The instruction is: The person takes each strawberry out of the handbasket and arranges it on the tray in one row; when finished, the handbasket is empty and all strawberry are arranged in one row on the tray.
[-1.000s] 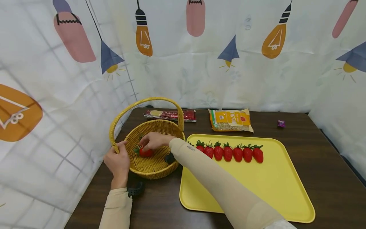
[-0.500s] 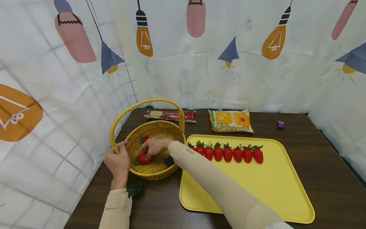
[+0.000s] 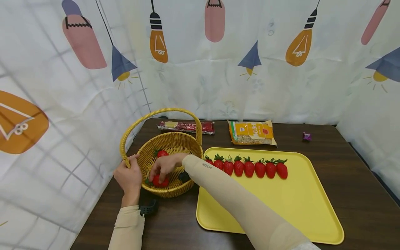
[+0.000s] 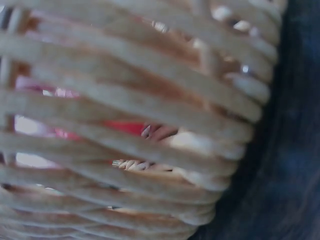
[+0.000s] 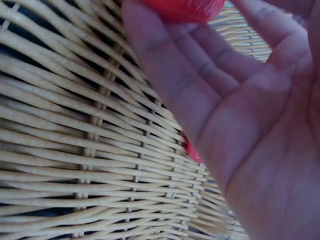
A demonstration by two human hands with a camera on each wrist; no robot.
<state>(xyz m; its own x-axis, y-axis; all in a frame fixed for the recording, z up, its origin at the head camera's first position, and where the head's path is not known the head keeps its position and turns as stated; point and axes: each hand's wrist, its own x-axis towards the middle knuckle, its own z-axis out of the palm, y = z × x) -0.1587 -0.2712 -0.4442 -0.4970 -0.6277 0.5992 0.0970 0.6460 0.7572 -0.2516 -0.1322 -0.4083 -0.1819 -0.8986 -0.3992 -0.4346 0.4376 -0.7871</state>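
Inside the yellow wicker basket [image 3: 175, 139], my right hand [image 3: 168, 164] holds a red strawberry [image 3: 160, 182] low at the near left side. In the right wrist view its fingers curl about the strawberry [image 5: 192, 7] at the top edge. Behind that hand a second strawberry [image 3: 161, 153] lies in the basket. With my left hand [image 3: 129, 176] I grip the basket's left rim at the foot of the handle [image 3: 171, 110]. Woven basket wall [image 4: 125, 100] fills the left wrist view, with some red showing through its gaps.
Right of the basket lies a yellow tray [image 3: 281, 205] with a row of several strawberries [image 3: 249, 168] along its far side. A red snack packet [image 3: 200, 127], an orange-and-clear food bag [image 3: 252, 132] and a small purple packet [image 3: 307, 136] lie at the back of the dark table [image 3: 178, 222].
My right hand has moved a little toward the basket's near side with the strawberry, uncovering the one behind it. The left hand stays on the rim.
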